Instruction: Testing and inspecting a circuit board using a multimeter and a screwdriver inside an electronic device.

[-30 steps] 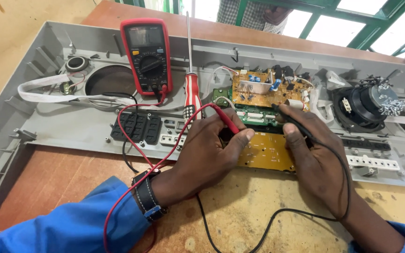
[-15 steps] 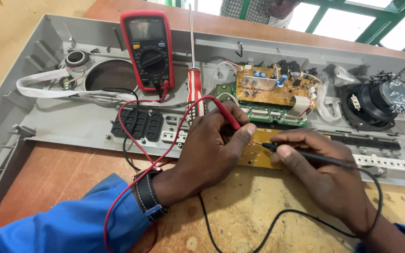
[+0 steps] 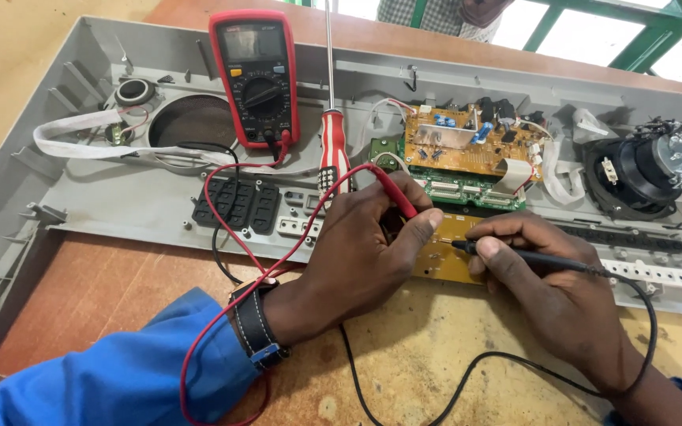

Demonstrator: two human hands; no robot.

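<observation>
Head view: left hand [image 3: 357, 252] pinches the red probe [image 3: 392, 189], right hand [image 3: 550, 284] grips the black probe [image 3: 530, 255]. Both tips sit on the yellow circuit board [image 3: 447, 256], below the red multimeter [image 3: 256, 75].

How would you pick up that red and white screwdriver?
Take the screwdriver by its thick red-and-white handle, coming from above on the near end. The thin metal shaft points away toward the casing's far wall, and the handle's ribbed end offers a better grip.
</observation>
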